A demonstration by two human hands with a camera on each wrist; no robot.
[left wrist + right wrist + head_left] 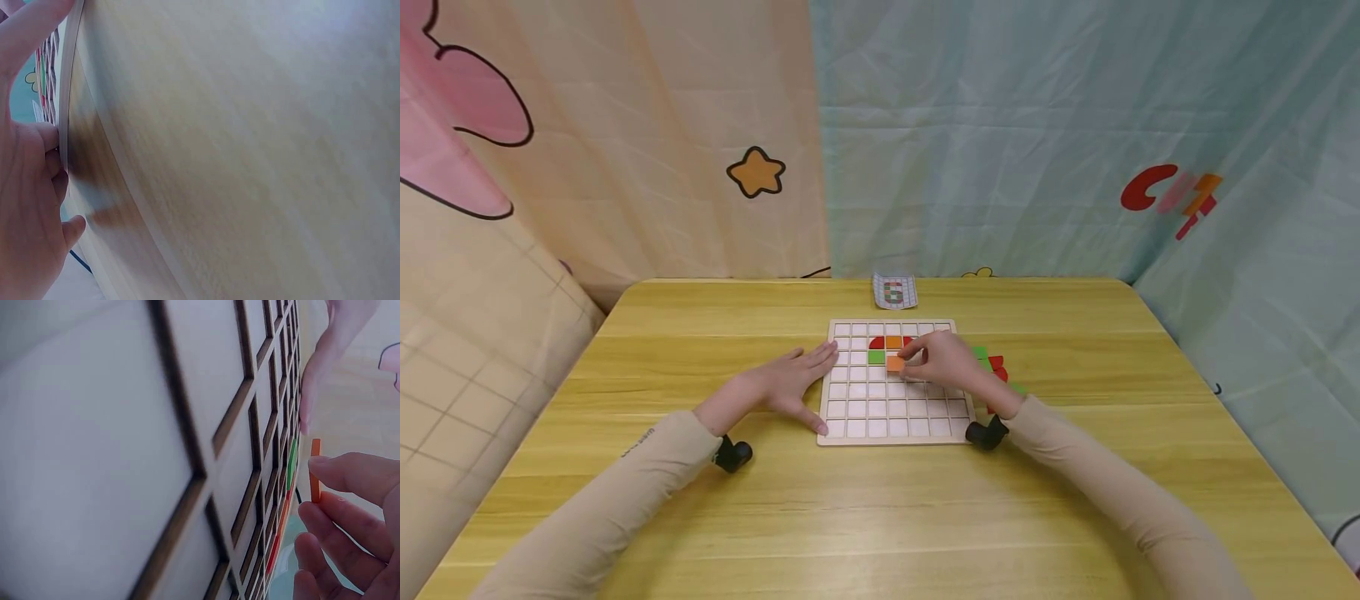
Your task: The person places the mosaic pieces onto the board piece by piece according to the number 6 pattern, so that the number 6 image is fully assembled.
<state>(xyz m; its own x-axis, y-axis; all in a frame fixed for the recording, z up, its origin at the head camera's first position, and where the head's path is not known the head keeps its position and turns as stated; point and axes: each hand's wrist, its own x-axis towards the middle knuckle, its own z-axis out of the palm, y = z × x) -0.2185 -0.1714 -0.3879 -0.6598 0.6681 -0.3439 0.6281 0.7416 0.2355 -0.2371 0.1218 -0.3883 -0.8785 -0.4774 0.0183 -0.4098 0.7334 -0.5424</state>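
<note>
A wooden board (877, 428) with a grid of square recesses lies on the table. My right hand (951, 360) pinches a square orange tile (895, 363) between thumb and fingers, close over the grid; in the right wrist view the tile (315, 481) is held edge-on, apart from the board surface. Set in the upper rows are a rounded red tile (877, 342), an orange tile (893, 342) and a green tile (877, 357). Another red piece is partly behind the right hand. My left hand (793, 387) rests spread at the board's left edge, fingertips and thumb on its rim.
Loose red and green tiles (998, 367) lie right of the board, partly hidden by the right forearm. A small card (895, 292) with a printed grid pattern stands beyond the board near the table's (1015, 500) far edge. Patterned curtains (970, 167) hang behind.
</note>
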